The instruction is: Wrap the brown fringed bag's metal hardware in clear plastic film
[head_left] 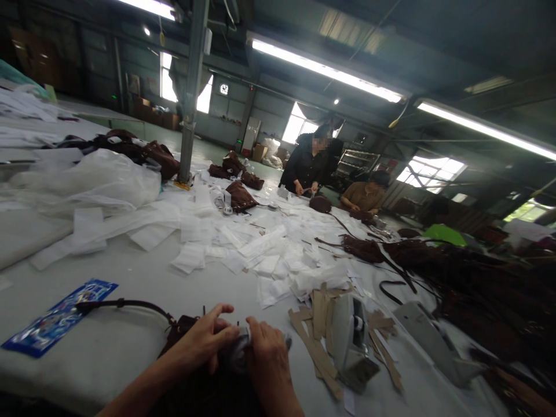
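Note:
My left hand and my right hand meet at the bottom centre, both with fingers closed on a small pale wrapping pinched between them. Beneath them lies a dark brown bag, partly hidden by my forearms. Its thin strap arcs away to the left over the white table. What the wrapping contains cannot be made out.
A blue printed packet lies at left. Cardboard strips and grey tools sit right of my hands. White paper scraps and brown bags cover the table. Two people work at the far end beside a pillar.

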`<act>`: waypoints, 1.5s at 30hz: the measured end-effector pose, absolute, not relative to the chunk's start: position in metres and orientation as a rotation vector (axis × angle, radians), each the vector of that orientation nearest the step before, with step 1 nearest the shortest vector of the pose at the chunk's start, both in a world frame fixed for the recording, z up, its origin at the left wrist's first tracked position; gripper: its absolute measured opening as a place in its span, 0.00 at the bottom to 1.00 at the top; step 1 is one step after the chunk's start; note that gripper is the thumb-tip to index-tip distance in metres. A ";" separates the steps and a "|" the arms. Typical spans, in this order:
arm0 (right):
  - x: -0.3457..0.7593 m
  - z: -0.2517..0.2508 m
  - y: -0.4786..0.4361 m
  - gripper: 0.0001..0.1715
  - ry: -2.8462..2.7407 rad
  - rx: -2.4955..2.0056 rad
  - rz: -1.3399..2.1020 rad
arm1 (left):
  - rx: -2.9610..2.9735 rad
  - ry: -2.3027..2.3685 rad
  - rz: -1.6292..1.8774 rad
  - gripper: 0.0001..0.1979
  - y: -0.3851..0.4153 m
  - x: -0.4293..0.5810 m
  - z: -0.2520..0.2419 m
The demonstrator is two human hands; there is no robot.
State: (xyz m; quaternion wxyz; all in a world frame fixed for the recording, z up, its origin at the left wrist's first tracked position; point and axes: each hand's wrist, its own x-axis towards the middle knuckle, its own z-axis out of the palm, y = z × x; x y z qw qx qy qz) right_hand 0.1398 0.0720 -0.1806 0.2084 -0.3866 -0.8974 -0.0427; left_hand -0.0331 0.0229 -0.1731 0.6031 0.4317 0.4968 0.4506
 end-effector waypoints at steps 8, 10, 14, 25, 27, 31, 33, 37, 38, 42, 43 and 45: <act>0.137 -0.181 0.070 0.25 -2.430 -1.182 0.019 | 1.242 1.125 1.227 0.11 0.019 -0.019 -0.192; 0.138 -0.181 0.067 0.24 -2.435 -1.163 0.071 | 1.267 1.214 1.237 0.11 0.019 -0.014 -0.194; 0.156 -0.187 0.080 0.22 -2.488 -1.180 0.012 | 1.357 1.332 1.173 0.10 0.020 -0.023 -0.186; 0.198 -0.215 0.097 0.29 -2.284 -1.120 -0.382 | 1.243 2.082 1.468 0.10 -0.042 -0.076 -0.263; 0.178 -0.228 0.079 0.28 -2.372 -0.969 -0.276 | 1.165 2.077 1.485 0.09 -0.054 -0.065 -0.269; 0.154 -0.255 0.059 0.26 -2.503 -0.908 -0.173 | 0.932 1.949 1.453 0.12 -0.066 -0.058 -0.264; 0.154 -0.261 0.058 0.26 -2.497 -0.942 -0.119 | 0.699 1.843 1.456 0.19 -0.065 -0.064 -0.261; 0.158 -0.256 0.058 0.32 -2.496 -0.974 -0.010 | 0.337 1.638 1.521 0.28 -0.053 -0.081 -0.257; 0.159 -0.254 0.057 0.34 -2.505 -0.977 0.002 | 0.340 1.616 1.531 0.27 -0.050 -0.083 -0.254; 0.157 -0.249 0.054 0.36 -2.558 -0.991 0.023 | 0.595 1.888 1.619 0.22 -0.044 -0.075 -0.233; 0.156 -0.248 0.053 0.35 -2.569 -0.998 0.033 | 0.680 1.980 1.642 0.20 -0.044 -0.070 -0.226; 0.155 -0.246 0.051 0.34 -2.580 -1.017 0.067 | 0.847 1.974 1.601 0.16 -0.043 -0.056 -0.211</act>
